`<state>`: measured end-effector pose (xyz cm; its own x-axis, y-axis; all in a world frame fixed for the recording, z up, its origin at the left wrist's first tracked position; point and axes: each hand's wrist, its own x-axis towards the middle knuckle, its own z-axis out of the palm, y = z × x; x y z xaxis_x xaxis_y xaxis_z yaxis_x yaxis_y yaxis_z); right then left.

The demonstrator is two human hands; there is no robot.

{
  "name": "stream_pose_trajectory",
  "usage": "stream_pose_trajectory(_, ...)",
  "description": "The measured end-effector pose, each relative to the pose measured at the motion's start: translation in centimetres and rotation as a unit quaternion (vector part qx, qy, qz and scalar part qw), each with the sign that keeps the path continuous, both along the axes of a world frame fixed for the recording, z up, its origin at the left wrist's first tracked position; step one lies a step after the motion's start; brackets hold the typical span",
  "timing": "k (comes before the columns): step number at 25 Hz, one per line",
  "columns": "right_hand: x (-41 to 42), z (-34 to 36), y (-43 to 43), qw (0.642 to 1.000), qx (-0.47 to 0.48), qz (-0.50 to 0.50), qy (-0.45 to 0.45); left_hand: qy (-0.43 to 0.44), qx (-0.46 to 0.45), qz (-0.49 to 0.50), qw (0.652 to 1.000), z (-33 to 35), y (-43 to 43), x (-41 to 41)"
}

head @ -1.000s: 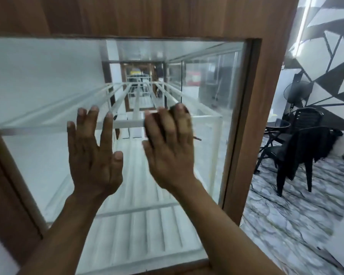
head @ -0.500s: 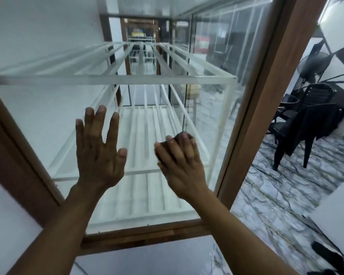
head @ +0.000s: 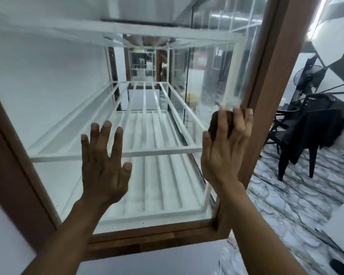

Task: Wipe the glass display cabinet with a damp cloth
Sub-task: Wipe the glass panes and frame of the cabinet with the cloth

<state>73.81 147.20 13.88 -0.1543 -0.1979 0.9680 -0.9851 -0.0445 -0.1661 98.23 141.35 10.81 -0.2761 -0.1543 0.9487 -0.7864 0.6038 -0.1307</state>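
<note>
A glass display cabinet with a brown wooden frame (head: 266, 80) fills the view; white slatted shelves show behind its front pane (head: 54, 100). My left hand (head: 104, 167) lies flat on the glass near the middle, fingers spread, holding nothing. My right hand (head: 224, 151) presses a small dark brown cloth (head: 216, 124) against the pane close to the right frame post. Most of the cloth is hidden under my fingers.
To the right, beyond the frame, stand black plastic chairs (head: 310, 132) with a dark garment draped over one, and a floor fan (head: 306, 78) behind them. The floor (head: 282, 207) is grey marbled tile. A white surface (head: 155, 262) runs below the cabinet's bottom rail.
My right hand with the cloth went down the pane, then up and right to the frame post. My left hand stayed flat on the glass. The view tilted downward.
</note>
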Motion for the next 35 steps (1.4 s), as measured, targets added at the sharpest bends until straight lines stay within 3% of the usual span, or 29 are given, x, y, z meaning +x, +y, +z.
stream_pose_trajectory(1, 1.4, 0.0, -0.4, 0.999, -0.023, 0.007, -0.047, 0.003, -0.002, 0.001, 1.000, -1.1, 0.0, -0.1)
stream_pose_trajectory(2, 3.9, -1.1, -1.1, 0.999, -0.023, 0.037, -0.013, 0.011, -0.008, 0.002, 1.000, -2.3, -0.1, -0.2)
stream_pose_trajectory(4, 8.8, -6.3, -2.1, 0.975, 0.022, 0.087, 0.204, 0.039, -0.018, -0.002, 0.999, -4.2, -0.1, -0.3)
stream_pose_trajectory(6, 6.6, -10.2, -2.1, 0.948, 0.030, 0.068, 0.310, 0.049, -0.037, -0.006, 0.998, -6.5, -0.4, -0.3)
stream_pose_trajectory(7, 3.4, -10.6, -2.1, 0.959, 0.012, 0.042, 0.282, 0.045, -0.049, -0.007, 0.998, -7.6, -0.5, -0.1)
stream_pose_trajectory(10, -1.1, -8.9, -1.1, 0.998, -0.064, 0.010, 0.022, 0.034, -0.078, -0.012, 0.996, -9.5, -1.0, 0.5)
stream_pose_trajectory(11, 0.2, -9.9, -1.5, 0.997, -0.072, 0.015, 0.012, 0.035, -0.090, -0.011, 0.995, -9.9, -1.2, 0.4)
stream_pose_trajectory(14, 6.0, -17.6, -2.5, 0.960, 0.014, 0.050, 0.276, 0.041, -0.109, -0.005, 0.993, -11.6, -1.3, 0.0)
stream_pose_trajectory(15, 5.3, -19.7, -2.4, 0.950, 0.026, 0.048, 0.306, 0.032, -0.111, -0.002, 0.993, -12.6, -1.3, -0.1)
stream_pose_trajectory(16, 3.4, -20.8, -2.3, 0.962, 0.019, 0.037, 0.269, 0.017, -0.112, 0.007, 0.994, -13.7, -1.3, 0.1)
stream_pose_trajectory(19, -0.4, -21.7, -0.9, 0.999, 0.009, 0.032, -0.012, -0.019, -0.115, 0.031, 0.993, -16.2, -1.6, 0.5)
stream_pose_trajectory(20, 0.7, -22.5, -0.8, 0.999, 0.023, 0.035, -0.015, -0.021, -0.118, 0.030, 0.992, -16.5, -1.6, 0.5)
stream_pose_trajectory(23, 6.9, -29.0, -0.6, 0.960, 0.096, 0.057, 0.258, -0.009, -0.117, 0.027, 0.993, -17.3, -1.6, 0.9)
stream_pose_trajectory(24, 6.7, -30.6, -0.4, 0.950, 0.098, 0.048, 0.294, -0.006, -0.111, 0.031, 0.993, -17.8, -1.6, 1.2)
stream_pose_trajectory(25, 5.1, -31.4, -0.2, 0.957, 0.091, 0.032, 0.274, -0.007, -0.104, 0.039, 0.994, -18.4, -1.6, 1.7)
stream_pose_trajectory(28, 0.2, -31.2, 0.7, 0.998, 0.041, 0.022, 0.035, -0.022, -0.091, 0.073, 0.993, -20.0, -1.6, 2.4)
stream_pose_trajectory(29, 0.0, -31.1, 0.7, 0.999, 0.029, 0.023, 0.003, -0.025, -0.091, 0.080, 0.992, -20.4, -1.6, 2.1)
stream_pose_trajectory(33, 2.0, -29.7, -0.5, 0.978, 0.039, 0.047, 0.198, -0.034, -0.093, 0.085, 0.991, -21.5, -1.7, 1.1)
stream_pose_trajectory(35, 0.2, -25.4, -1.2, 0.992, 0.002, 0.044, 0.118, -0.041, -0.092, 0.098, 0.990, -20.7, -1.7, 1.2)
